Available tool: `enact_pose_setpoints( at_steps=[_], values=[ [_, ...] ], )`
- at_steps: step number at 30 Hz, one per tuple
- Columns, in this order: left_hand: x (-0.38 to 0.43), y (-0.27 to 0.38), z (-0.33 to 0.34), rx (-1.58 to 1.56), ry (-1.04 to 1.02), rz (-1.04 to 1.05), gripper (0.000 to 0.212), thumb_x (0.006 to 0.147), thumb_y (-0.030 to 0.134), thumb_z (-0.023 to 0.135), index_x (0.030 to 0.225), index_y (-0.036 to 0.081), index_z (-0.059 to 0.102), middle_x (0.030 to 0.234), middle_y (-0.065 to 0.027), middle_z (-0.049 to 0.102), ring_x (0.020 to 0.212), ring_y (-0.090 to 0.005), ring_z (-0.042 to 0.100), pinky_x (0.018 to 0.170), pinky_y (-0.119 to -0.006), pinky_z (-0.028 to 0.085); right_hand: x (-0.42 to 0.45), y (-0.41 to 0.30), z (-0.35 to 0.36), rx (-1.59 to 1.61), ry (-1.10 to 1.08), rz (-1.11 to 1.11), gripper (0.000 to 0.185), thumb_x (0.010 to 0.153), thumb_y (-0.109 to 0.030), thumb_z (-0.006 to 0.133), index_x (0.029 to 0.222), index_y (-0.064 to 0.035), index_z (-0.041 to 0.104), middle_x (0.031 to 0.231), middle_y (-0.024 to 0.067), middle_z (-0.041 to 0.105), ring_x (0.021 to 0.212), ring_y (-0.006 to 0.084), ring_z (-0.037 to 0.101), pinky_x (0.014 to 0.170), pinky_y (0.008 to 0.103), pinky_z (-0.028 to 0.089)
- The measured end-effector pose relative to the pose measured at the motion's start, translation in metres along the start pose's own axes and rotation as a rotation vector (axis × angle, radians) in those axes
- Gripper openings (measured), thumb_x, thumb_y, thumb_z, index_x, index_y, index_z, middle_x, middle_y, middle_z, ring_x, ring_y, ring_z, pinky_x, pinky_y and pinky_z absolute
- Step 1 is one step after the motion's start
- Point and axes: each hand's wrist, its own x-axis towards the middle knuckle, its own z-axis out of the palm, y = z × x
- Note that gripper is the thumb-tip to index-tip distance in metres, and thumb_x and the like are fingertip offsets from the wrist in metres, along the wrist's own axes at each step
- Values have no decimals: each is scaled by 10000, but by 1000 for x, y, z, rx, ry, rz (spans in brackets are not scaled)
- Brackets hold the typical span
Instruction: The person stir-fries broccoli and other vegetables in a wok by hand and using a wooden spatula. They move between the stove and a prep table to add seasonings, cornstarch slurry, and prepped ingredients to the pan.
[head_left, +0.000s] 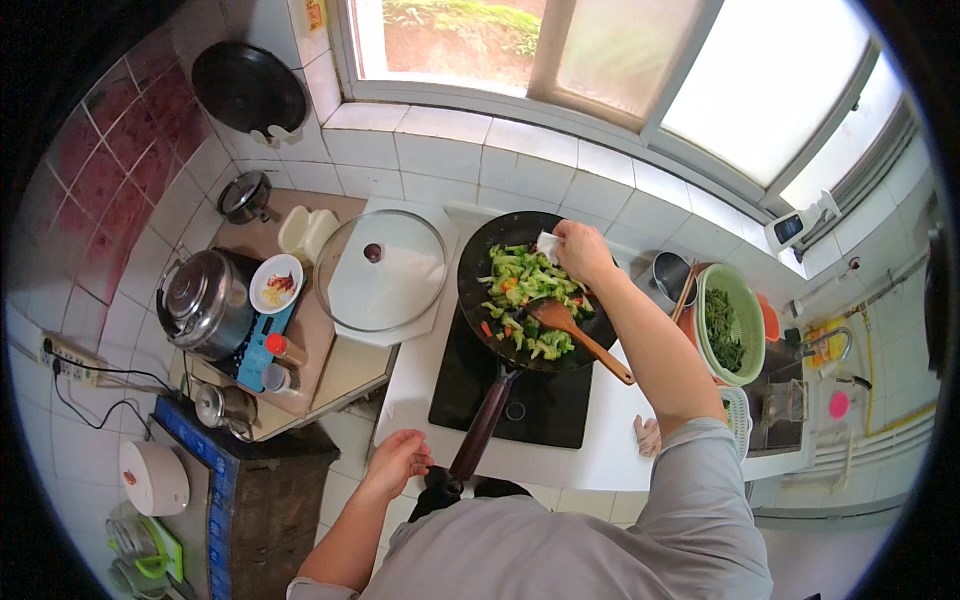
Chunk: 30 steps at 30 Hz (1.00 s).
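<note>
A black wok (472, 289) sits on the induction cooktop (480, 405), its dark handle (484, 431) pointing towards me. Broccoli pieces (525, 274) with bits of red and orange vegetable fill its middle. A wooden spatula (581, 334) rests in the wok, its handle over the right rim. My right hand (583, 251) pinches a white tissue or cloth (549, 245) at the wok's far rim; its fingertips are partly hidden. My left hand (397, 461) hangs left of the wok handle, apart from it, loosely curled around nothing.
Left of the wok lies a glass lid (382, 281). Beyond it are a small bowl of chopped seasonings (276, 283), a steel pot (208, 296) and spice jars (281, 364). At right stand a green basket of vegetables (709, 322), chopsticks (685, 291) and a crumpled cloth (646, 435).
</note>
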Motion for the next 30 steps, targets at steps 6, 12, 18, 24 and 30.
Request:
enact_pose_setpoints(
  at_steps=[6, 12, 18, 24, 30],
  values=[
    [1, 3, -1, 6, 1, -3, 186, 935, 204, 508, 1068, 74, 511, 839, -48, 591, 733, -177, 602, 608, -285, 483, 6, -10, -6, -4, -110, 49, 176, 840, -194, 565, 865, -49, 662, 846, 198, 658, 852, 376, 617, 763, 452, 497],
    [-1, 1, -4, 2, 5, -8, 183, 931, 195, 512, 1067, 74, 511, 839, -50, 593, 718, -172, 598, 604, -283, 483, 9, 12, -3, -90, 43, 30, 214, 859, -202, 551, 843, -4, 632, 862, 216, 649, 855, 392, 612, 757, 466, 490],
    [0, 2, -5, 12, 22, -8, 187, 928, 197, 514, 1070, 75, 508, 814, -48, 587, 716, -180, 598, 611, -301, 478, -13, 36, -28, -170, -25, 77, 206, 848, -191, 547, 869, -12, 647, 881, 225, 646, 871, 386, 613, 777, 457, 488],
    [3, 4, 0, 35, -20, -11, 183, 937, 201, 503, 1072, 77, 511, 842, -44, 587, 733, -161, 596, 606, -278, 481, -34, -12, -19, -91, -162, -51, 244, 860, -215, 517, 860, -6, 644, 809, 222, 645, 826, 384, 620, 744, 450, 496],
    [4, 4, 5, 44, -55, 1, 189, 938, 202, 499, 1072, 70, 510, 845, -45, 584, 732, -163, 599, 601, -274, 479, -63, -25, -29, 119, -176, -246, 119, 780, -58, 557, 847, 10, 628, 804, 198, 622, 821, 372, 606, 717, 432, 490]
  ],
)
